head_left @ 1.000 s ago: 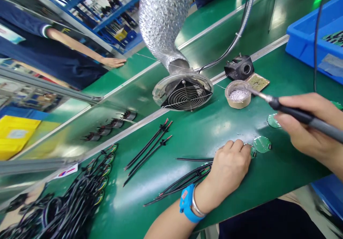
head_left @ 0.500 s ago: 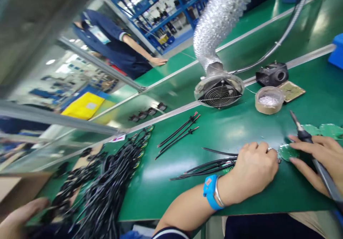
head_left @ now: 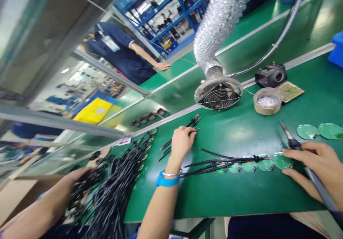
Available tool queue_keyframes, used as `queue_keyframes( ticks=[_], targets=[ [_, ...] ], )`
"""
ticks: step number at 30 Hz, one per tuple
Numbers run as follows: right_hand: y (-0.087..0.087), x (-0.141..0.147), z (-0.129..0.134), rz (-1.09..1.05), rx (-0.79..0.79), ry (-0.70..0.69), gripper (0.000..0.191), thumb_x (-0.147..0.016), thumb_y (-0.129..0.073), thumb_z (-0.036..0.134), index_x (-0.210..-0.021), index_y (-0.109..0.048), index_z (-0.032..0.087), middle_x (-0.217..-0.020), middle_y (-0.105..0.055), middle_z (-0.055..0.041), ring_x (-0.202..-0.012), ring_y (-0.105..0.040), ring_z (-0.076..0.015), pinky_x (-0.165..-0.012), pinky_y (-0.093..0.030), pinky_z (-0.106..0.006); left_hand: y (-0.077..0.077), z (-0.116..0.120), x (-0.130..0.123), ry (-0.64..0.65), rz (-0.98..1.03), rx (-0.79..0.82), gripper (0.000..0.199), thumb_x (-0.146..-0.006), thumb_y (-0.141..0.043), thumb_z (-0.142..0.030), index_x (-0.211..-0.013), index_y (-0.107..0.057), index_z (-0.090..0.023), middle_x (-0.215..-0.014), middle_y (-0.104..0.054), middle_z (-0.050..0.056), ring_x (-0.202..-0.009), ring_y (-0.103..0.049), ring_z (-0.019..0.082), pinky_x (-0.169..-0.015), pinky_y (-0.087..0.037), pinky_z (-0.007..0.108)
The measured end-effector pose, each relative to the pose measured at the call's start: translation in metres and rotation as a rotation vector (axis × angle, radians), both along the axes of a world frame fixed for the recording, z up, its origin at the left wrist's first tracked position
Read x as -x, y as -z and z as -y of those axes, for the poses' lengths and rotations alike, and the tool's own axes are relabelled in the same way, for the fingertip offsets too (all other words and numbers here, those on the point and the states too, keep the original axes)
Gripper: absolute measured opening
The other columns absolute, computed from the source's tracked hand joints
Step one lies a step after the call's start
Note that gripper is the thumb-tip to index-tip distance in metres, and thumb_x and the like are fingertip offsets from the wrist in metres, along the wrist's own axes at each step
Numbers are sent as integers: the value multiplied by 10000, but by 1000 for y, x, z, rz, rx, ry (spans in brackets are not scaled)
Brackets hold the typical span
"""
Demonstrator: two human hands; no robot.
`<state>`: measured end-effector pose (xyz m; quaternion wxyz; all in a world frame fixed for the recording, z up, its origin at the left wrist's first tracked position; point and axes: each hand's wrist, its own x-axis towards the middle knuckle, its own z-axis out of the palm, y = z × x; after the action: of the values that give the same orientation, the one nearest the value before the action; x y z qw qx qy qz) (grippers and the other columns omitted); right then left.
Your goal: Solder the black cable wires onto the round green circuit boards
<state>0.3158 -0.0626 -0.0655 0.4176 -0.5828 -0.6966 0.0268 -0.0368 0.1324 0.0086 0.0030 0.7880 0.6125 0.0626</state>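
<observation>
My left hand [head_left: 183,141], with a blue wrist strap, is closed at the stripped end of a black cable [head_left: 166,154], one of a few lying together. In my right hand [head_left: 318,162] a soldering iron [head_left: 296,146] is held with its tip pointing up and left. The thumb and a finger of that hand touch the edges of a round green circuit board [head_left: 281,160]. Left of it, more round boards [head_left: 249,165] lie in an overlapping row, with black cables [head_left: 209,163] running across them. The red wire ends of one cable reach the board by my right hand.
A fume extractor hood [head_left: 219,94] hangs over the bench [head_left: 227,199]. Behind it are a tape roll [head_left: 268,103] and a black holder [head_left: 272,75]. Two boards [head_left: 308,131] lie right. A cable pile [head_left: 115,181] lies left, near a co-worker's arm [head_left: 53,199]. Another person [head_left: 120,49] stands across.
My left hand has moved from the boards left to the loose cables. My right hand stays by the board, with the iron shifted slightly left. The co-worker's hand has reached further in.
</observation>
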Motion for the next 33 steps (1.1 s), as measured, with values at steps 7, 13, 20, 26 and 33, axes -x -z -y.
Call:
queue_keyframes(
  ticks=[7, 13, 20, 26, 33],
  targets=[
    [-35, 19, -5, -63, -13, -6, 344, -892, -640, 258, -1230, -578, 240, -1066, -670, -49, -870, -622, -179, -732, -553, -305, -24, 36, -73, 419, 454, 125, 166, -929, -516, -272, -961, -662, -200, -961, -692, 54, -878, -647, 180, -804, -525, 306],
    [-51, 47, -18, -362, -99, 206, 269, -878, -675, 218, -1132, -592, 252, -972, -689, -8, -754, -667, -123, -709, -580, -249, -46, 77, -166, 728, 671, 498, 163, -890, -525, -152, -919, -678, -199, -883, -725, 8, -782, -645, 134, -727, -503, 244],
    [-45, 43, -16, -569, -127, 224, 348, -819, -724, 185, -1137, -596, 241, -901, -677, -8, -780, -681, -153, -761, -598, -309, -30, 75, -177, 468, 916, 941, 284, -804, -724, -434, -785, -647, -161, -624, -601, -25, -530, -515, 80, -494, -410, 186],
    [-43, 35, -5, -446, 58, 197, 242, -876, -640, 218, -1109, -579, 234, -801, -669, 28, -608, -625, -91, -602, -561, -190, -15, 83, -182, 382, 948, 1089, 207, -840, -664, -355, -802, -614, -158, -744, -616, 13, -603, -589, 116, -544, -524, 236],
    [-30, 19, 19, -311, 104, 344, 376, -944, -574, 263, -1320, -567, 281, -848, -731, 28, -729, -714, -141, -738, -603, -237, 5, 92, -181, 718, 420, 407, 67, -869, -582, -150, -830, -626, -181, -862, -634, 32, -818, -586, 171, -770, -497, 300]
  ],
)
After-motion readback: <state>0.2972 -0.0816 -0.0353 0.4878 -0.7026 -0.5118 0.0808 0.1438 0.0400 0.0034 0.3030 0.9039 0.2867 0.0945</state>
